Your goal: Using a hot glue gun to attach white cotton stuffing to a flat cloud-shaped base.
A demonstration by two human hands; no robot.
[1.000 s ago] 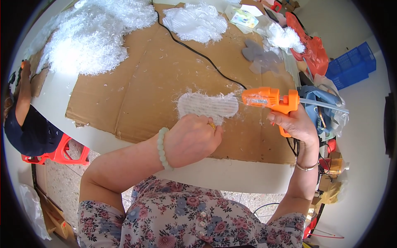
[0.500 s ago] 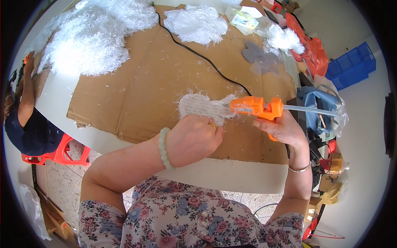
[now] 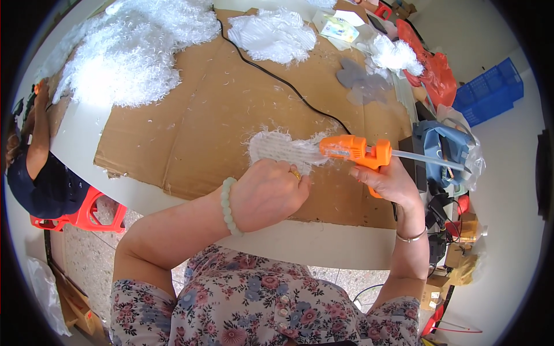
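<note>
My right hand (image 3: 385, 183) grips an orange glue gun (image 3: 353, 151) with a clear glue stick poking out of its back; its nozzle points left and touches a flat white fuzzy piece (image 3: 278, 147). My left hand (image 3: 266, 193), with a pale green bead bracelet on the wrist, holds that fuzzy piece from its near side above a sheet of brown cardboard (image 3: 196, 121). The glue gun's black cord (image 3: 271, 75) runs away across the cardboard.
Big heaps of white fluff (image 3: 127, 52) lie at the far left, a smaller pile (image 3: 272, 34) at the far middle. Grey felt shapes (image 3: 360, 83), red bags (image 3: 430, 66) and a blue crate (image 3: 490, 89) sit right. Another person (image 3: 32, 167) sits by a red stool (image 3: 86, 216) at left.
My right hand has brought the glue gun leftward and lower, so its nozzle now touches the fuzzy piece. My left hand has stayed in place on the piece.
</note>
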